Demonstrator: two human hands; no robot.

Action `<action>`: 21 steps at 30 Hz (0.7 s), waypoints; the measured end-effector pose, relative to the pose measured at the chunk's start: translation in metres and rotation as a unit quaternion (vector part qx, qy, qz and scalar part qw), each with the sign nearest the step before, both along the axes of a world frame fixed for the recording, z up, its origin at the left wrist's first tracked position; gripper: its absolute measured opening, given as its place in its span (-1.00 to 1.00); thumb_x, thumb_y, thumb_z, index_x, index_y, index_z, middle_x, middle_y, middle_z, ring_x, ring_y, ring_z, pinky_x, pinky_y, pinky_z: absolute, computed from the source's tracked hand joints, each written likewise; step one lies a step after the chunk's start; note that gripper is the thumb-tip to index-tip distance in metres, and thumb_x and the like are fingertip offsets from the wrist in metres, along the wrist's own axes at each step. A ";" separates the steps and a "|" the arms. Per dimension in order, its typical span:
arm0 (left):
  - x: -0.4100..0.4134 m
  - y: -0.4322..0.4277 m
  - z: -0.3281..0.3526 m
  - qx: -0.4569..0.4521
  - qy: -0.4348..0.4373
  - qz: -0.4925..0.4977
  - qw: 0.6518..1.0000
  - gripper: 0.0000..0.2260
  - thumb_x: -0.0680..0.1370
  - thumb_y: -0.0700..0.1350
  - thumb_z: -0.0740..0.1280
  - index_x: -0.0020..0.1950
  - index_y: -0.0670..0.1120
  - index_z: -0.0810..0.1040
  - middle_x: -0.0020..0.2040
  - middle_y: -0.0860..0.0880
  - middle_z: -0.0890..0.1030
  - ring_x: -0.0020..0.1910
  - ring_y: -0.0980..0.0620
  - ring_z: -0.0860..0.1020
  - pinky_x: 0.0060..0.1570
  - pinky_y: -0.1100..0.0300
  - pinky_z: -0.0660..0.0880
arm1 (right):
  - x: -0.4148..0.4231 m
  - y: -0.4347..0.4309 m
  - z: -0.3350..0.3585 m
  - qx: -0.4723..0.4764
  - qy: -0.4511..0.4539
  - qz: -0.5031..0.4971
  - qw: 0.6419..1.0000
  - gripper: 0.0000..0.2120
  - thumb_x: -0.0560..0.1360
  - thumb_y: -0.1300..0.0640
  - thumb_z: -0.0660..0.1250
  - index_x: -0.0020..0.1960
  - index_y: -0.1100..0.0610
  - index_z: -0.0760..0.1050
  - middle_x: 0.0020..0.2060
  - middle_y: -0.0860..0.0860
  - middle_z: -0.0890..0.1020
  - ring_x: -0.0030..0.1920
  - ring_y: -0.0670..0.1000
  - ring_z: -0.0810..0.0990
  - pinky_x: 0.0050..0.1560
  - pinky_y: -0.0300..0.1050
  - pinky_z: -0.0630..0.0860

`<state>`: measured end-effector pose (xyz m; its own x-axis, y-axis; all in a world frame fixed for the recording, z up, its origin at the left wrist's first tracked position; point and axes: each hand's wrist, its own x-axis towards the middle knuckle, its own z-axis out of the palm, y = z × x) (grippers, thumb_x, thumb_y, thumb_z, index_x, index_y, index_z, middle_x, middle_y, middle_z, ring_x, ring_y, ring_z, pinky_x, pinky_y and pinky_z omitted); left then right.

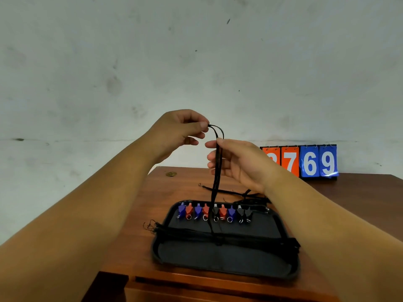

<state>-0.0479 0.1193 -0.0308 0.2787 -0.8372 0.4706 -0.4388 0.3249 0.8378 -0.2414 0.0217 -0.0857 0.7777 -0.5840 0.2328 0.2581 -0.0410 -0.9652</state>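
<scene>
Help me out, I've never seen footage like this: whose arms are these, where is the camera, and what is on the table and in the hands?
There is no machine here. A person wears one camera on the head, looking forward and down, so you see their own two arms. The left hand pinches the top of a black cord; the right hand holds it just below. The cord hangs over an open black case on a wooden table. The case holds a row of blue, red and black clips. Flip number cards stand behind.
</scene>
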 end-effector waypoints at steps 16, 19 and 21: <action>0.013 0.018 0.004 -0.001 -0.018 -0.004 1.000 -0.91 0.65 -0.17 0.47 0.14 -0.13 0.72 0.11 -0.14 0.75 0.00 0.01 0.71 -0.01 0.12 0.62 | 0.013 0.024 0.015 0.073 -0.048 0.021 0.996 -0.85 0.71 0.10 0.36 0.19 0.17 0.61 -0.09 0.07 0.73 -0.27 -0.04 0.63 -0.20 -0.05 0.63; 0.013 0.019 0.005 0.001 -0.024 -0.002 1.000 -0.91 0.65 -0.17 0.47 0.14 -0.12 0.72 0.07 -0.10 0.75 -0.01 0.02 0.71 -0.01 0.13 0.62 | 0.012 0.025 0.016 0.074 -0.045 0.042 0.995 -0.89 0.71 0.10 0.36 0.13 0.14 0.60 -0.13 0.05 0.68 -0.27 -0.05 0.56 -0.17 -0.06 0.57; 0.014 0.020 0.005 0.000 -0.022 -0.003 1.000 -0.91 0.66 -0.17 0.47 0.14 -0.12 0.72 0.05 -0.07 0.75 -0.01 0.03 0.71 -0.01 0.12 0.62 | 0.012 0.025 0.016 0.074 -0.045 0.051 0.995 -0.91 0.70 0.11 0.38 0.09 0.13 0.60 -0.15 0.05 0.65 -0.27 -0.05 0.54 -0.16 -0.05 0.56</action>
<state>-0.0341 0.1398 -0.0257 0.2535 -0.8383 0.4827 -0.4733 0.3277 0.8177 -0.2298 0.0468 -0.0698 0.8148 -0.5359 0.2211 0.3389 0.1309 -0.9317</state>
